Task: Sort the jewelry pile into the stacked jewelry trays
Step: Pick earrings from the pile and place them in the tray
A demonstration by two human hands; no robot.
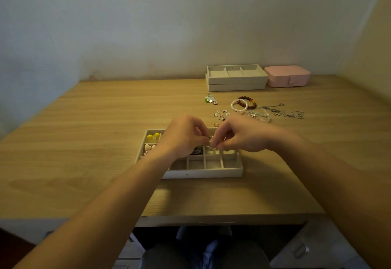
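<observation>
A white compartment tray (203,172) lies on the desk in front of me, with yellow beads (153,136) and pink heart pieces (148,148) in its left cells. My left hand (182,136) and my right hand (241,135) meet above the tray's middle, fingertips pinched together on one small jewelry piece (211,141), too small to identify. The loose jewelry pile lies beyond: a pearl bracelet (239,105), a dark red bead bracelet (247,102), silver chains (283,112) and small earrings (221,115).
Two stacked white trays (237,78) stand at the back of the desk, with a closed pink jewelry box (287,76) to their right. Green and white small pieces (210,99) lie just in front of the stack. Walls close the desk behind and at right.
</observation>
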